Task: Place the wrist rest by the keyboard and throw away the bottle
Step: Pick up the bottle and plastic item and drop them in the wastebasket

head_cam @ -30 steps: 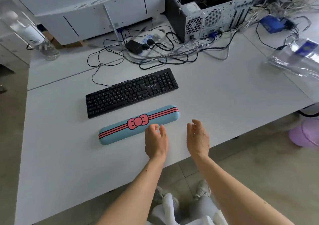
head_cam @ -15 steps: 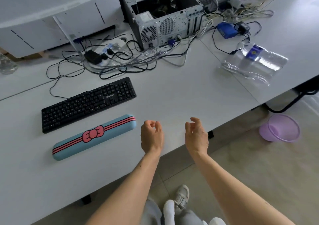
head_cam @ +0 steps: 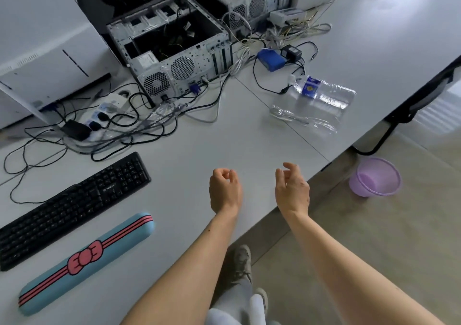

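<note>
With the wrist rest (head_cam: 87,262) lying flat at the lower left of the frame, just beside the near edge of the keyboard (head_cam: 72,210) and parallel to it, I log the first half of the task as done. Neither hand touches it. My left hand (head_cam: 225,191) hangs mid-frame over the desk (head_cam: 194,155), fingers loosely curled, grasping nothing. My right hand (head_cam: 291,190) is beside it near the desk's edge, fingers part bent, also empty.

Remaining, by my judgement: the bottle. It has not been picked up. The bottle (head_cam: 324,92) lies on its side at the right of the frame, well apart from both hands, just behind a crumpled clear plastic wrapper (head_cam: 306,120). A purple bin (head_cam: 375,180) stands on the floor at the right, below the desk edge; a likely destination.

Writing: the keyboard carries a small white brand mark, not sharp enough to read with confidence. The bottle has a blue label with a yellow emblem; text illegible.
</note>
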Demonstrator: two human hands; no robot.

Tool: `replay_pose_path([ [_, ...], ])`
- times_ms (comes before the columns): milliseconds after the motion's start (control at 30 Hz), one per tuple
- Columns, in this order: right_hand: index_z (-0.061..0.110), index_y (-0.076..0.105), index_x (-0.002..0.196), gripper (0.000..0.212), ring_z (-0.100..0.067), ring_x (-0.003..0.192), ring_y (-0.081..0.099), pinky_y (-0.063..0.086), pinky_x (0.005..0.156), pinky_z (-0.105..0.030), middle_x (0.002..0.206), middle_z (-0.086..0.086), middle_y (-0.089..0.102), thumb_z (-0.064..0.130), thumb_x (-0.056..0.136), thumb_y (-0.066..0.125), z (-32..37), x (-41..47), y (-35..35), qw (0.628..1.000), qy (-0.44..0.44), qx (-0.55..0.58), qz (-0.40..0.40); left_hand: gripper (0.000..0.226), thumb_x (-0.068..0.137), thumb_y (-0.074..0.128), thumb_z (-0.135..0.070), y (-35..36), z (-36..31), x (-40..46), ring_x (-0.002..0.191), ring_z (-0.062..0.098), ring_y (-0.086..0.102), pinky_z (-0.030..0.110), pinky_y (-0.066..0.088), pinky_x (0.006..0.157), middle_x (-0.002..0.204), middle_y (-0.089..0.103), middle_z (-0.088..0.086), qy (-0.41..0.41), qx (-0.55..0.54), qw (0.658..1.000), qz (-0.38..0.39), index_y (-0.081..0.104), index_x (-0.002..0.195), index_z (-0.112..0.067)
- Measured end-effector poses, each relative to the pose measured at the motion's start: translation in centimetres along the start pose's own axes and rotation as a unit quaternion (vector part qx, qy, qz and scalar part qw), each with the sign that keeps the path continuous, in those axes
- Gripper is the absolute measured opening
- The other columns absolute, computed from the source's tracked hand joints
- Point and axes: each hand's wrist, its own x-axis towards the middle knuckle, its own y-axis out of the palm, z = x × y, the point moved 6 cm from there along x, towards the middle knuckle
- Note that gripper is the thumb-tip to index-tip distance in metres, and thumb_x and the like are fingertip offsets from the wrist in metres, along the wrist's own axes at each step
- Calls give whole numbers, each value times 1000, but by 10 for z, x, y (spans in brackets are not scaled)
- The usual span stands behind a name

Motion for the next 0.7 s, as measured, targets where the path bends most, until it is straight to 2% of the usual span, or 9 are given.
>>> replay_pose_path([
  [67, 20, 49, 131, 35, -23, 102, 61, 45, 82, -37, 113, 1, 67, 34, 99, 42, 2, 17, -8, 1000, 7, 6, -13, 22, 90, 44, -30, 13, -14, 11, 91, 25, 61, 37, 52, 78, 101, 63, 5, -4, -2, 1000, 7, 55, 97, -13],
  [333, 19, 50, 130, 36, -25, 107, 60, 38, 80, -32, 115, 0, 67, 33, 98, 43, 3, 90, -42, 997, 35, 38, -54, 20, 90, 45, -29, 68, -74, 43, 88, 25, 59, 32, 44, 72, 99, 64, 4, 15, 10, 999, 31, 56, 95, -13],
  [567, 19, 51, 130, 37, -24, 102, 63, 50, 90, -43, 112, -3, 68, 34, 97, 49, -6, 153, -81, 997, 13, 51, -53, 18, 90, 46, -29, 131, -112, 43, 84, 24, 57, 30, 41, 71, 91, 62, 1, 0, -7, 999, 42, 56, 93, -14],
  [700, 21, 50, 131, 39, -21, 103, 64, 50, 89, -43, 113, 0, 67, 37, 95, 51, -9, 194, -108, 999, -15, 26, -28, 17, 88, 45, -28, 170, -131, 37, 82, 24, 57, 30, 41, 71, 85, 62, 0, -36, -29, 999, 28, 55, 91, -15],
])
